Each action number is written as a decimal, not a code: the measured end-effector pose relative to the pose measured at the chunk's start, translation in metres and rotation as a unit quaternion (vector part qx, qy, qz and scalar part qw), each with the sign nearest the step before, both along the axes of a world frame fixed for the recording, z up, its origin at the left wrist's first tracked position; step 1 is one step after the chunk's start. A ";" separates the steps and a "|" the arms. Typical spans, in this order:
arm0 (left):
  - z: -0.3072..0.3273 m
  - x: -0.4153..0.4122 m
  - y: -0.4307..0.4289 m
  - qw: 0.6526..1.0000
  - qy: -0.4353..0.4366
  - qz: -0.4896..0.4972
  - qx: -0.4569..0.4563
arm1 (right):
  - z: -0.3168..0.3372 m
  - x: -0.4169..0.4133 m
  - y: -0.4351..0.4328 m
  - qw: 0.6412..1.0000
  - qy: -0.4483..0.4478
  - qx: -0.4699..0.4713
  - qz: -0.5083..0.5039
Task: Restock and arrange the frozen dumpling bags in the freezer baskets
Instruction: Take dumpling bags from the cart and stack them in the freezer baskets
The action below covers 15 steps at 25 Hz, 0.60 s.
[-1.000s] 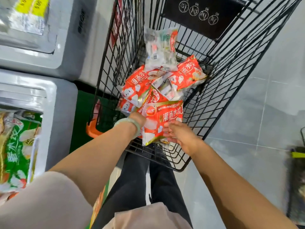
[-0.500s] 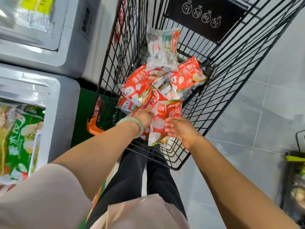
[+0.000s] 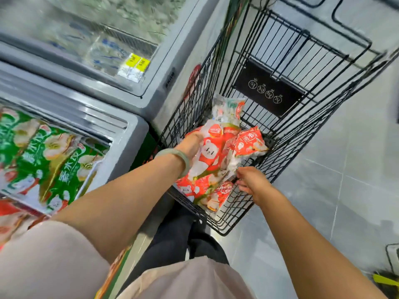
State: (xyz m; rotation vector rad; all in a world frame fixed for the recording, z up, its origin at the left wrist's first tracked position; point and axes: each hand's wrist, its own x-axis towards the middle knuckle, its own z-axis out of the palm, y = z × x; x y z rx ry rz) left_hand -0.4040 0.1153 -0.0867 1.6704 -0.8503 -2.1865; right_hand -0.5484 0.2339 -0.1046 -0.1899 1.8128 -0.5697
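Red bag (image 3: pixel 208 156) with the bear print is sitting tilted on top of the pile inside the wire cart (image 3: pixel 287 147), not in a freezer. Left hand (image 3: pixel 191 145) is gripping its left edge. Its fingers are tucking behind the bag, so can't tell their spread. Right hand (image 3: pixel 248 180) is curling its fingers (image 3: pixel 238 170) together, tips pinching the bag's lower right edge. More red bags (image 3: pixel 203 190) are lying underneath, another one (image 3: pixel 248 143) just beside on the right, a pale bag (image 3: pixel 227 108) leaning behind. Bracelet (image 3: pixel 180 155) is riding on the left wrist. Open freezer (image 3: pixel 127 143) on the left is holding green bags (image 3: pixel 43 152). Second freezer (image 3: pixel 164 87) beyond it is showing yellow price tags (image 3: pixel 137 61) under glass.
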 end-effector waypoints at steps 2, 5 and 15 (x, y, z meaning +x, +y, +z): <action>0.033 0.013 -0.001 0.998 0.048 0.031 -0.011 | 0.015 0.002 -0.008 0.999 0.036 -0.017 0.027; 0.069 0.049 0.004 0.994 0.083 0.070 -0.034 | 0.035 0.009 -0.026 0.996 0.077 -0.026 0.044; 0.088 0.190 0.055 0.963 0.100 0.251 -0.010 | 0.065 0.103 -0.051 0.981 -0.119 -0.063 0.139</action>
